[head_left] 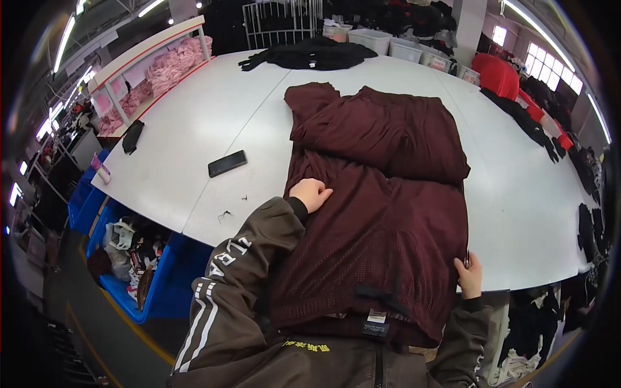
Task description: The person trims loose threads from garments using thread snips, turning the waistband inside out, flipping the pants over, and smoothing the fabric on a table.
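A maroon garment (381,233) with a mesh inner side lies in front of me, its near end against my jacket. A white tag (376,316) and a dark label (375,329) show at that near end. More maroon fabric (381,132) is bunched and folded over at its far end. My left hand (312,194) lies on the garment's left edge, fingers curled closed on the cloth. At the right edge, my right hand (470,275) pinches the fabric side. A small shiny bit shows by its fingertips, too small to name.
A phone (228,163) and thread scraps (225,215) lie on the white table (174,155). A black garment (314,53) is at the far edge. Pink pieces (178,66) fill a rack at left. Below stands a blue bin (139,313). Dark clothes (517,119) line the right edge.
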Demonstrator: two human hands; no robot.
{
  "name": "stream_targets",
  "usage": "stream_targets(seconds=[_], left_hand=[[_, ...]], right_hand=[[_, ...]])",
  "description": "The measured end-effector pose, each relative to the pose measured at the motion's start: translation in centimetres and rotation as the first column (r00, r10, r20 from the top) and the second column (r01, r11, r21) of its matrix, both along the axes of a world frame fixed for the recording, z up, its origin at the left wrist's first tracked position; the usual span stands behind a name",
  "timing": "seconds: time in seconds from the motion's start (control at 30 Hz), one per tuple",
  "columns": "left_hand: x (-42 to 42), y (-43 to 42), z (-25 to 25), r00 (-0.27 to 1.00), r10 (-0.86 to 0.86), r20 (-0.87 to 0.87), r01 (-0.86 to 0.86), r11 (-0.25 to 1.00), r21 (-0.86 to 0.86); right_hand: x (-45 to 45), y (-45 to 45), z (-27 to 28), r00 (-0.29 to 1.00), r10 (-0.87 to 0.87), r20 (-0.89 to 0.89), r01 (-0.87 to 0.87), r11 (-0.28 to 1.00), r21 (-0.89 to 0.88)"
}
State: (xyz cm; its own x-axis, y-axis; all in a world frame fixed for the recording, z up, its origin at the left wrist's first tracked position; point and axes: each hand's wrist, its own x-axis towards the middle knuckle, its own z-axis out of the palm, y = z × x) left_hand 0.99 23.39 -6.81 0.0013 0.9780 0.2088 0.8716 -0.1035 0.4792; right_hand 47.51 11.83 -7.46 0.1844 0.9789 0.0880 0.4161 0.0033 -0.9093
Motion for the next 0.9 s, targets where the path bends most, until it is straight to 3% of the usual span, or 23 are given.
stream_targets(seconds=[0.03, 0.07, 0.1, 0.17, 0.37, 0.47, 0.5, 0.57, 0.6, 0.63, 0.77, 0.83, 0.9], left_hand=[[-0.5, 1.2, 0.0, 0.984, -0.119, 0.129, 0.102, 0.986, 0.132], [-1.9, 2.0, 0.1, 0.911, -0.1, 0.399, -0.022, 0.957, 0.289], [-3.0, 2.5, 1.0, 0.914, -0.101, 0.393, -0.025, 0.952, 0.304], [-5.8, 1.8, 2.2, 0.873, -0.026, 0.487, -0.101, 0.967, 0.232], [-11.5, -2.5, 5.4, 0.665, 0.23, 0.71, -0.285, 0.958, -0.043], [-5.5, -2.4, 3.6, 0.878, 0.178, 0.445, -0.109, 0.978, -0.177], [-3.7, -2.4, 3.5, 0.954, 0.09, 0.286, -0.061, 0.992, -0.106], [-3.2, -0.8, 1.1, 0.929, -0.183, 0.322, 0.138, 0.978, 0.159], [-3.9, -0.2, 1.4, 0.87, -0.124, 0.478, -0.002, 0.967, 0.254], [-4.6, 0.5, 1.7, 0.869, -0.13, 0.477, 0.0, 0.965, 0.263], [-9.4, -0.3, 1.9, 0.662, 0.153, 0.733, -0.194, 0.98, -0.029], [-12.1, -1.1, 2.5, 0.528, 0.301, 0.794, -0.258, 0.948, -0.188], [-13.4, -2.0, 2.3, 0.372, 0.443, 0.816, -0.275, 0.892, -0.359]], right_hand=[[0.3, 0.2, 0.3, 1.0, 0.001, 0.0, -0.001, 1.0, 0.016], [0.8, -0.1, 0.7, 0.998, -0.027, -0.051, 0.028, 0.999, 0.033], [1.3, -0.5, 0.9, 0.993, -0.05, -0.106, 0.055, 0.997, 0.048], [1.5, -1.2, 0.7, 0.973, -0.08, -0.215, 0.092, 0.995, 0.042], [-0.2, 0.4, -0.7, 0.965, -0.079, -0.252, 0.091, 0.995, 0.038], [-2.4, 2.2, -1.0, 0.995, -0.099, -0.022, 0.101, 0.979, 0.178], [-2.8, 2.3, -0.9, 0.992, -0.119, 0.052, 0.104, 0.967, 0.231], [-2.5, 1.4, -0.2, 0.99, -0.08, 0.114, 0.06, 0.983, 0.172], [-1.8, 0.8, 0.1, 0.989, -0.086, 0.117, 0.064, 0.981, 0.181], [-0.9, -0.2, 0.2, 0.99, -0.083, 0.111, 0.066, 0.987, 0.149], [2.6, -3.8, -0.1, 0.987, -0.103, 0.126, 0.089, 0.989, 0.115], [2.0, -4.9, 0.9, 0.954, -0.207, -0.219, 0.19, 0.977, -0.094], [1.4, -4.0, 1.0, 0.964, -0.173, -0.202, 0.161, 0.984, -0.075]])
